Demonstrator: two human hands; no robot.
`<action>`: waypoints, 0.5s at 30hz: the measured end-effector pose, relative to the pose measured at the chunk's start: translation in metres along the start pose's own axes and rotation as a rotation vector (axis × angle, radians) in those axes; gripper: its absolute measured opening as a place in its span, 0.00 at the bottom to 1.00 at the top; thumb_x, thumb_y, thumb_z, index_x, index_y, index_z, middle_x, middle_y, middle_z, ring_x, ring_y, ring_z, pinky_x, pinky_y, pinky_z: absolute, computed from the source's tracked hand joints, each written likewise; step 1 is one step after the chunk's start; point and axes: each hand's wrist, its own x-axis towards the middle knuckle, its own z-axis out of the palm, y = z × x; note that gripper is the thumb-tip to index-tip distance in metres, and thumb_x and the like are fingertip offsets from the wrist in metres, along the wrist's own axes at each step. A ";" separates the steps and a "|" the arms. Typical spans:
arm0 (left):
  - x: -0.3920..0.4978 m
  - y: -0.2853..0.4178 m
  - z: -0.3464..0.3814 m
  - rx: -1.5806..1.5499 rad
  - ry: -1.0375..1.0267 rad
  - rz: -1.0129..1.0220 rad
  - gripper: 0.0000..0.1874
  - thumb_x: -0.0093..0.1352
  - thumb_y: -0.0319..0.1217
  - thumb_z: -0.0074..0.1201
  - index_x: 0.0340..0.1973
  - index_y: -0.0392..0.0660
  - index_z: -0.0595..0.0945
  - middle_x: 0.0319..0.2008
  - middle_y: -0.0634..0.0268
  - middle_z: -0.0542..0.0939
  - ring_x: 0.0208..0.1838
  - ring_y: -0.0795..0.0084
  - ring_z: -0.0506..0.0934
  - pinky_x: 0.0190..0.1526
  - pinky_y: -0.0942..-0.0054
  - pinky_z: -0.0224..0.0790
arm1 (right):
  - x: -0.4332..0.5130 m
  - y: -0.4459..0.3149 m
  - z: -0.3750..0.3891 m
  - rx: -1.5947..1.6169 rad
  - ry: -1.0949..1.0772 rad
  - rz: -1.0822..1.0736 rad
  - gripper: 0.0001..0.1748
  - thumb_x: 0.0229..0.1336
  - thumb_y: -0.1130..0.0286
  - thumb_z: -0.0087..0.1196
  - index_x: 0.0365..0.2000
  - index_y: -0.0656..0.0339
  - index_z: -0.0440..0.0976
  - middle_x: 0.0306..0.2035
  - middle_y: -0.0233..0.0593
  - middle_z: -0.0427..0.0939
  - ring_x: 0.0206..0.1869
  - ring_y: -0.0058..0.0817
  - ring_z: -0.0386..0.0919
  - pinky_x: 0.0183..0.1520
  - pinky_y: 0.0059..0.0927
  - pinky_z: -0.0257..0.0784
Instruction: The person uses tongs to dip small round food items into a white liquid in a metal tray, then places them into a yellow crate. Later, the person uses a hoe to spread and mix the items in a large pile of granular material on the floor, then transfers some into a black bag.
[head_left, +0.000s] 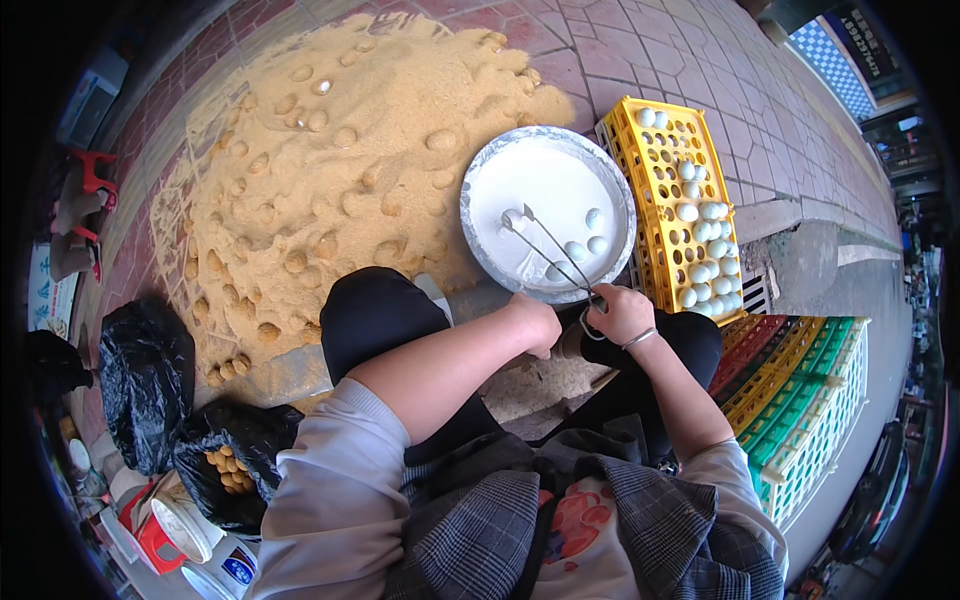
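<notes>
My right hand (621, 313) grips the handles of long metal tongs (559, 251), whose tips reach into a round basin (474, 238) of thick white slurry. An egg (513, 219) coated in white lies at the tongs' tips; whether they pinch it I cannot tell. Several pale eggs (597, 245) float at the basin's right side. My left hand (537, 324) hangs at the basin's near rim, its fingers curled, with nothing visible in it. Right of the basin, a yellow plastic egg crate (670, 212) holds several pale blue eggs (703, 231) in its upper tray.
A wide heap of tan powder (360, 150) with several coated balls (295, 261) lies left of the basin on paving. Stacked coloured crates (802, 397) stand at the right. Black plastic bags (146, 375), one holding brown coated balls (229, 469), and a white bucket (184, 525) are at lower left.
</notes>
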 end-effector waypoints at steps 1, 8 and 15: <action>0.000 0.000 -0.001 0.003 -0.005 -0.005 0.20 0.62 0.47 0.53 0.45 0.50 0.80 0.42 0.62 0.80 0.49 0.61 0.77 0.46 0.58 0.68 | 0.003 0.000 0.002 0.010 0.012 -0.007 0.18 0.40 0.59 0.57 0.36 0.53 0.78 0.25 0.43 0.79 0.29 0.39 0.79 0.33 0.39 0.74; 0.001 -0.001 -0.001 -0.004 0.001 0.003 0.20 0.62 0.47 0.53 0.45 0.49 0.80 0.42 0.61 0.80 0.48 0.60 0.77 0.45 0.59 0.69 | 0.009 0.003 0.012 0.122 -0.088 0.094 0.18 0.42 0.60 0.57 0.37 0.53 0.78 0.26 0.45 0.79 0.31 0.41 0.78 0.36 0.38 0.74; 0.001 -0.002 -0.001 0.000 0.013 0.019 0.20 0.63 0.46 0.52 0.43 0.47 0.80 0.40 0.60 0.81 0.46 0.59 0.78 0.42 0.58 0.70 | -0.018 0.036 -0.017 0.467 -0.018 0.142 0.19 0.43 0.69 0.60 0.40 0.64 0.77 0.21 0.34 0.75 0.24 0.19 0.72 0.30 0.23 0.69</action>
